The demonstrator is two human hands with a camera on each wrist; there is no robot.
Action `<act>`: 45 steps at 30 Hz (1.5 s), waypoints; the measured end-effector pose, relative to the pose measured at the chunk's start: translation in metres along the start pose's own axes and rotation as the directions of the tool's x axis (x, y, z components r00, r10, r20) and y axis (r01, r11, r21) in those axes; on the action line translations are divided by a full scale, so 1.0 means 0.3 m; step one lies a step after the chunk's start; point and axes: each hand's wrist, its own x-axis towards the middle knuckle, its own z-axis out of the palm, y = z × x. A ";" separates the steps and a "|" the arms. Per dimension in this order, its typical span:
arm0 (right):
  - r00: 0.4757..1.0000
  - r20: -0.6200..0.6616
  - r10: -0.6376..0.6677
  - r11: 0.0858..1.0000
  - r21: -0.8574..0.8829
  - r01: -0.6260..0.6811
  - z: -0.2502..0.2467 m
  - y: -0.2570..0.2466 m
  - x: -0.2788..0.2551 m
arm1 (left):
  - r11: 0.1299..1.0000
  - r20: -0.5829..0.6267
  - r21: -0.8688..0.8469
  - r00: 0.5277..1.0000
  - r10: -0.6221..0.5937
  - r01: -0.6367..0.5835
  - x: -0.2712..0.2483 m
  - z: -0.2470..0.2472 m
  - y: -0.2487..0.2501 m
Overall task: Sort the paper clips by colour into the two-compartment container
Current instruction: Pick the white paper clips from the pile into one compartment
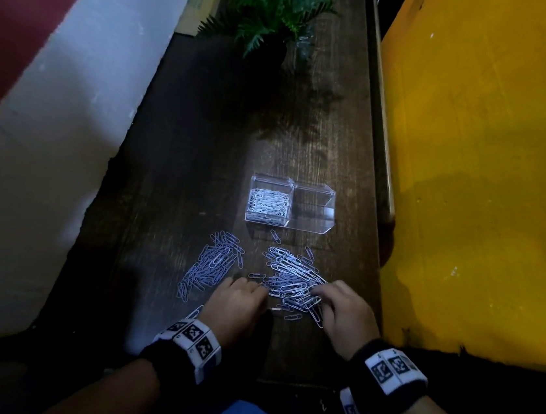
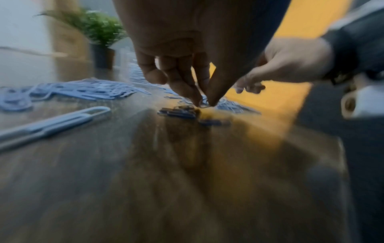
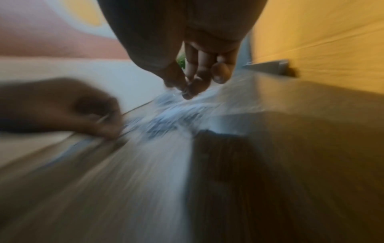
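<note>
A clear two-compartment container (image 1: 328, 213) stands mid-table; its left compartment holds white paper clips (image 1: 268, 203) and its right compartment looks empty. Nearer me lie a blue clip pile (image 1: 214, 264) at left and a mixed pile (image 1: 294, 277) at right. My left hand (image 1: 240, 298) is at the mixed pile's near-left edge, thumb and finger pinching a thin clip (image 2: 204, 102) just above the table. My right hand (image 1: 338, 306) curls over the pile's right side, its thumb and forefinger tips (image 3: 187, 92) meeting on a pale clip, though the view is blurred.
A potted fern (image 1: 276, 20) stands at the far end of the narrow dark wooden table (image 1: 181, 196). A yellow wall (image 1: 491, 163) runs close along the right edge, a white and red wall along the left. A single blue clip (image 2: 51, 125) lies near my left wrist.
</note>
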 end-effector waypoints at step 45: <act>0.987 -0.020 0.157 0.987 0.039 -0.156 -0.083 -0.052 0.174 | 0.978 -0.272 -0.193 0.953 -0.136 0.084 0.187 -0.161 -0.094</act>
